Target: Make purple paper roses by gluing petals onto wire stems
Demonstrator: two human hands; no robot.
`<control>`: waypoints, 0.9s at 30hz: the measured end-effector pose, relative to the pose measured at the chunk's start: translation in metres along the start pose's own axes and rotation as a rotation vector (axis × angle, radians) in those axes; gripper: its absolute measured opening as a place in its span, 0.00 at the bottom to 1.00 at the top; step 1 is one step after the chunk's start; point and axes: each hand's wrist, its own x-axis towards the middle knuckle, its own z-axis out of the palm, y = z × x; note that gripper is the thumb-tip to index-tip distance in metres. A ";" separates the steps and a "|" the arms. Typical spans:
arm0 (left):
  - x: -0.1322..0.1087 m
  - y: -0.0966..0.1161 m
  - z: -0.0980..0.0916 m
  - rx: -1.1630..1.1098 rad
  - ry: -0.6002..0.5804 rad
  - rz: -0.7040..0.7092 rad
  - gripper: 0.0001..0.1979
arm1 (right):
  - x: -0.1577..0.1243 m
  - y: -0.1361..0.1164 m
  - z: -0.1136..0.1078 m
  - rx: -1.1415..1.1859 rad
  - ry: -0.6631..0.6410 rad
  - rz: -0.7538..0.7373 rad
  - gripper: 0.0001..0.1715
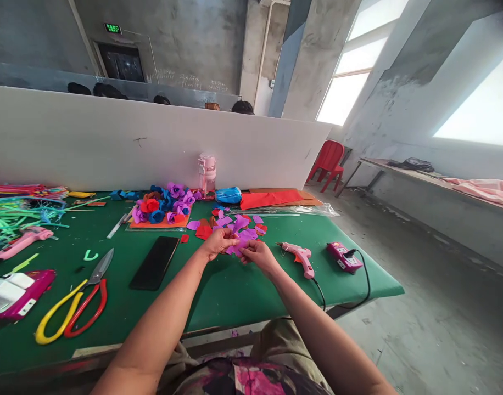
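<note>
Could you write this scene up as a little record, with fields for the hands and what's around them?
Hands: left hand and right hand close together, fingers pinching a purple piece
Surface: green tabletop
Flowers: purple, blue and red flowers, heaped left of the hands
To the right: pink glue gun, magenta power strip
To the left: black phone, red-and-yellow-handled scissors
Behind: pink bottle, blue packet

2 bare forearms [165, 323], dark top [253, 378] with pink print, khaki trousers [278, 340]
</note>
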 end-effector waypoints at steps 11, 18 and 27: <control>-0.003 0.004 0.006 0.205 -0.110 -0.119 0.14 | -0.062 -0.007 -0.063 -0.660 0.508 -0.199 0.22; -0.005 -0.001 0.020 0.288 -0.208 -0.156 0.13 | -0.090 0.007 -0.149 -1.108 0.597 0.146 0.19; -0.002 -0.009 0.022 0.381 -0.160 -0.174 0.12 | -0.074 -0.003 -0.148 -0.933 0.451 0.284 0.10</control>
